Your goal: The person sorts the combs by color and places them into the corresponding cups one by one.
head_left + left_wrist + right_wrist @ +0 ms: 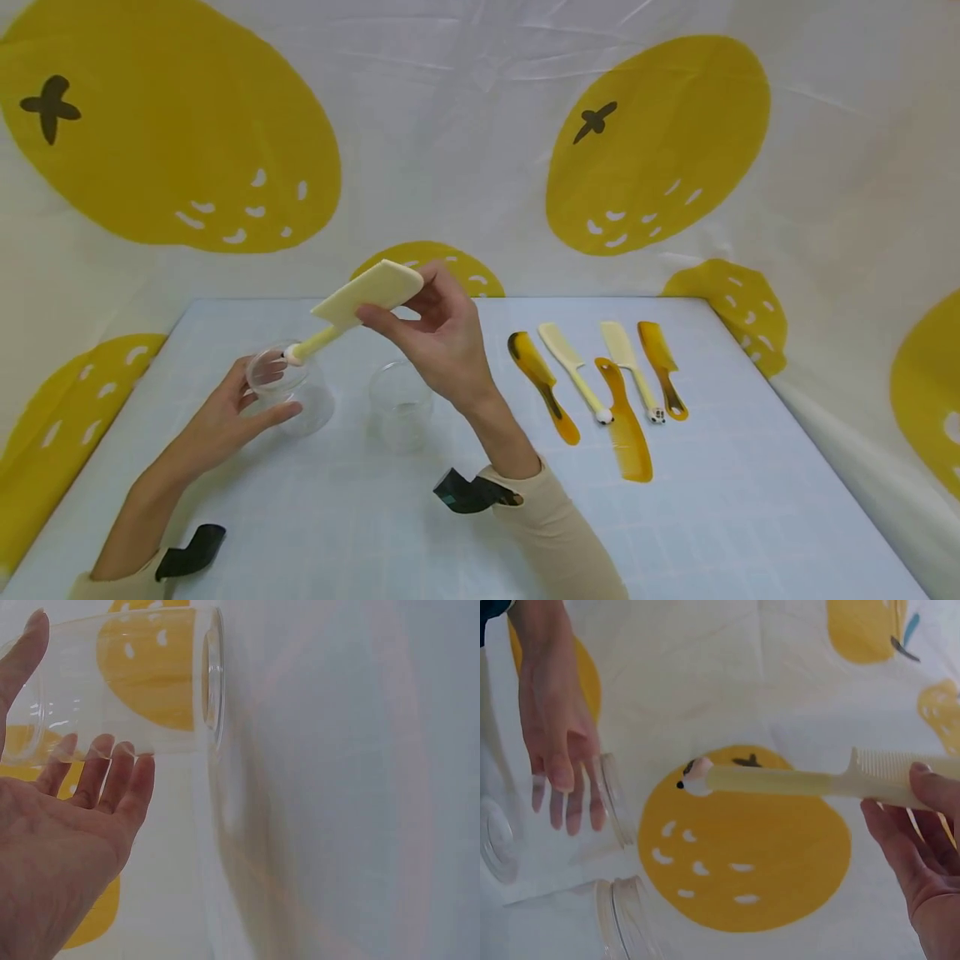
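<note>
My left hand (pixel 217 421) holds a clear glass cup (pixel 309 415) that stands on the left of the table, thumb on its near side and fingers round the far side. Its open rim faces up. With thumb and fingers, my right hand (pixel 450 346) pinches a pale yellow comb (pixel 369 292) by its toothed head. The comb slants down to the left, and its white animal-head handle end (pixel 697 778) overlaps the cup's mouth in the head view. A second clear glass cup (pixel 402 412) stands just right of the first, below the right hand.
On the right of the table lie two more pale combs (pixel 570 360), two brown-and-amber combs (pixel 534 367) and an amber comb (pixel 636 437) whose handle lies between the pale ones. A white cloth with yellow fruit print (pixel 465 125) hangs behind the table.
</note>
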Action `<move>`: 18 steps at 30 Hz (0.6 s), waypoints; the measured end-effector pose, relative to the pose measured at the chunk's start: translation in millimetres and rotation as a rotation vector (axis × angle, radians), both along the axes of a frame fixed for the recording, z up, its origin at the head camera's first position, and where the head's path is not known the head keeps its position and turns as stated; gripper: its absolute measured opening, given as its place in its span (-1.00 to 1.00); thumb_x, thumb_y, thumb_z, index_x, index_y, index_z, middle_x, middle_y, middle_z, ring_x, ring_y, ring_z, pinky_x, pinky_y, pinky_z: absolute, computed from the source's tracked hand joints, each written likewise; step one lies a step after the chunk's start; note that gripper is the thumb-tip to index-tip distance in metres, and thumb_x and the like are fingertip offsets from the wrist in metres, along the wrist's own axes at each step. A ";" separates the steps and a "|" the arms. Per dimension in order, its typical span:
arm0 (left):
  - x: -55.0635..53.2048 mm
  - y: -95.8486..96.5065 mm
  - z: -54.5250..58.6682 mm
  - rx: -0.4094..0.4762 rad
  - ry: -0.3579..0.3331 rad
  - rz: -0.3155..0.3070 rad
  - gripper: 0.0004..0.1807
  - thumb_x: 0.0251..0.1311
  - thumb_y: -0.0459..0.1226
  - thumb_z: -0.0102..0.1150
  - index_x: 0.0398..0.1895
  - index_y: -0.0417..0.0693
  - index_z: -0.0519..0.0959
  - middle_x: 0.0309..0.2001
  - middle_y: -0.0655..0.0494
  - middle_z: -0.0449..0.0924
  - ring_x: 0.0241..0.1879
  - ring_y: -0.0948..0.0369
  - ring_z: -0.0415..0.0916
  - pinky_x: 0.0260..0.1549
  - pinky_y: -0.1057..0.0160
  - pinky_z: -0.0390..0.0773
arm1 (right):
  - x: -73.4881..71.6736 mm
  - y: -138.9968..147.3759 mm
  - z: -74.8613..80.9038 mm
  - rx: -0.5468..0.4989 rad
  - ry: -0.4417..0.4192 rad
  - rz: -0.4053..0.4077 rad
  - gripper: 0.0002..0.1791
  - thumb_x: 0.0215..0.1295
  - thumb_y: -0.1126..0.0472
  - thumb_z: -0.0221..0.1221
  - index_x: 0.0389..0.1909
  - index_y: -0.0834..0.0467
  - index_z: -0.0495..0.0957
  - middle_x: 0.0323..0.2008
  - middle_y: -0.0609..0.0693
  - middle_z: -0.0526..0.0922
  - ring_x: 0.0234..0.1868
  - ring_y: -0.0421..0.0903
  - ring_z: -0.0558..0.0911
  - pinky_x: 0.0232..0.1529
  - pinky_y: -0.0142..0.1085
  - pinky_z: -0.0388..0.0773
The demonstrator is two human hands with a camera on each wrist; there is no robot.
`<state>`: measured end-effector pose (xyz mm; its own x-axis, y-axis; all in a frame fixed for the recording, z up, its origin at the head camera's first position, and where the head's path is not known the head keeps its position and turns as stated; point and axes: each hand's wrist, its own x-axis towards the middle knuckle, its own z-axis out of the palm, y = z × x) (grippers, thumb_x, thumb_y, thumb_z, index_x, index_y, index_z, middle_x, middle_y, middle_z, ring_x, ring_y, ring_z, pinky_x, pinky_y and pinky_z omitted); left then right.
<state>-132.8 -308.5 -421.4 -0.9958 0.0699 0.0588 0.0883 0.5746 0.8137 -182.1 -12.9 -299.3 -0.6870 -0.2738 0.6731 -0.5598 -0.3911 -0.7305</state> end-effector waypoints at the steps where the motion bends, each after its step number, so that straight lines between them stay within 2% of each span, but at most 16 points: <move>1: 0.0 0.8 1.2 0.006 -0.005 0.001 -0.09 0.32 -0.06 0.37 0.56 -0.03 0.04 0.40 -0.17 0.26 0.38 -0.11 0.15 0.44 -0.06 0.29 | 0.7 -2.6 0.0 0.011 -0.004 -0.009 -0.61 0.12 0.68 0.32 -0.12 0.42 0.38 -0.06 0.39 0.61 -0.09 0.13 0.72 -0.11 0.01 0.75; 3: -0.2 1.8 2.5 0.022 -0.012 0.001 -0.07 0.32 -0.07 0.38 0.55 -0.08 0.02 0.38 -0.21 0.25 0.39 -0.16 0.13 0.35 -0.42 0.20 | 1.2 -8.4 -0.6 0.029 -0.017 -0.018 -0.61 0.12 0.67 0.32 -0.12 0.41 0.38 -0.05 0.37 0.61 -0.08 0.10 0.72 -0.11 -0.02 0.75; 4: -0.1 2.1 3.1 0.032 -0.017 0.001 -0.06 0.31 -0.07 0.38 0.55 -0.10 0.01 0.38 -0.23 0.24 0.40 -0.19 0.12 0.29 -0.50 0.17 | 1.1 -11.5 -1.6 0.036 -0.023 -0.021 -0.61 0.13 0.67 0.32 -0.11 0.40 0.38 -0.06 0.37 0.60 -0.08 0.08 0.72 -0.10 -0.03 0.75; 9: 0.0 2.5 3.7 0.052 -0.017 0.005 -0.03 0.30 -0.07 0.39 0.56 -0.13 -0.01 0.39 -0.28 0.21 0.41 -0.26 0.09 0.27 -0.56 0.11 | -1.4 -26.2 -8.7 0.073 -0.038 -0.050 -0.64 0.16 0.58 0.36 -0.10 0.37 0.43 -0.08 0.31 0.60 -0.10 -0.05 0.71 -0.11 -0.09 0.76; 18: -0.8 2.2 2.6 0.052 -0.021 0.010 -0.05 0.30 -0.07 0.39 0.56 -0.10 0.02 0.44 -0.30 0.19 0.43 -0.27 0.07 0.27 -0.55 0.12 | -4.0 -44.1 -19.6 0.188 -0.013 -0.179 -0.65 0.20 0.41 0.44 -0.10 0.30 0.48 -0.12 0.21 0.67 -0.13 -0.13 0.72 -0.02 -0.29 0.71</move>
<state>-133.5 -306.3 -418.8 -0.9975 0.0569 0.0414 0.0654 0.5324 0.8440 -186.2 -57.0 -318.9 -0.7439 -0.2666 0.6128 -0.5981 -0.1433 -0.7885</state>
